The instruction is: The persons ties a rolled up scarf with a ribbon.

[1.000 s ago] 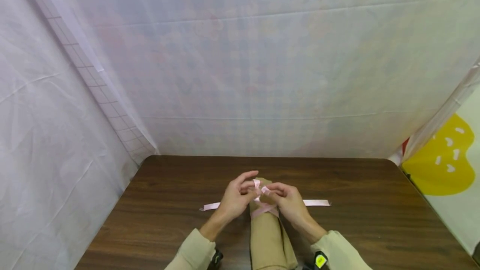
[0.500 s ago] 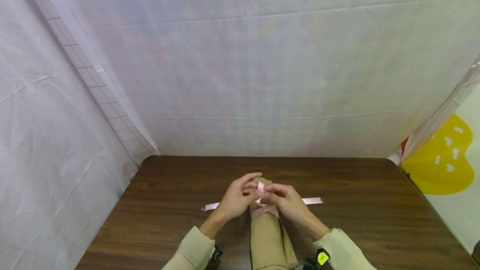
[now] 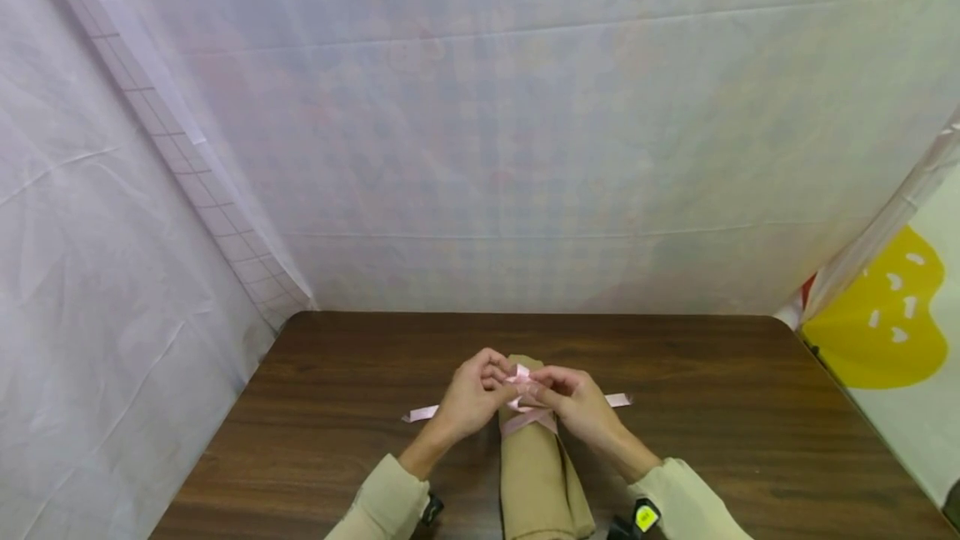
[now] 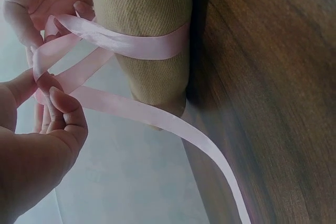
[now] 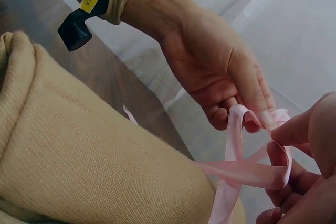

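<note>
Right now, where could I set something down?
Bare: brown wood-grain tabletop between each pink satin ribbon end and the nearer side edge. Crowded: over the rolled tan cloth, where left hand and right hand hold the ribbon.

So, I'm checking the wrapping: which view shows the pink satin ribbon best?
The left wrist view: the pink satin ribbon is large there, showing its band across the tan fabric roll, loops and a long tail. The right wrist view shows loops close up; the head view shows both ends, but small.
</note>
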{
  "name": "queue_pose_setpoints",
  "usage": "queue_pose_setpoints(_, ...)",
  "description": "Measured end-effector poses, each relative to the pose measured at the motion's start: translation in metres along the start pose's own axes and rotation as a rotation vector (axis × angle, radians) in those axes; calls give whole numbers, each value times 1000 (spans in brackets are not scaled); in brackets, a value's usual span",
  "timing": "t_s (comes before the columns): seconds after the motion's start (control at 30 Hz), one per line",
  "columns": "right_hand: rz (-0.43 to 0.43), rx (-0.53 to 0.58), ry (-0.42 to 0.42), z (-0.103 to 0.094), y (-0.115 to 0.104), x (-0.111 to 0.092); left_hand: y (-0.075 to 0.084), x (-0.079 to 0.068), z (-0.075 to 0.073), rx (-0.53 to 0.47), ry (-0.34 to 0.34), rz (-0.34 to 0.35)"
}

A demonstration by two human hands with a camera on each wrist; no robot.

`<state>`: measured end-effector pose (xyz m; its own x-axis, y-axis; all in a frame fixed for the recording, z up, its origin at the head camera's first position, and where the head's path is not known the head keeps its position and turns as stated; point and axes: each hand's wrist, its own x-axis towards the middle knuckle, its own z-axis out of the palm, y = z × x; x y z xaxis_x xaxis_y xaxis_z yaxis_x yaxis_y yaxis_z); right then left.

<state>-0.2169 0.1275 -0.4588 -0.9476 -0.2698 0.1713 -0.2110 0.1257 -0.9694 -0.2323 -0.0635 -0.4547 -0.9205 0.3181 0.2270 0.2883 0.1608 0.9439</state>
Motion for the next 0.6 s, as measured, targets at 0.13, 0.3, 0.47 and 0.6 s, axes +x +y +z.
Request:
queue_pose_setpoints(0.13, -28, -16, 10, 1, 1, 0, 0, 0, -1, 84, -1, 42)
queue_pose_setpoints(0.3, -77, -85, 25, 0, 1, 1, 1, 1, -3, 202, -15, 66)
queue_pose_setpoints(0.47, -130, -245, 49, -1, -1, 1, 2, 2, -3, 254, -55, 75)
queue_pose_setpoints(0.6, -184, -346, 37, -1, 1, 1, 3, 3, -2, 281, -88, 89)
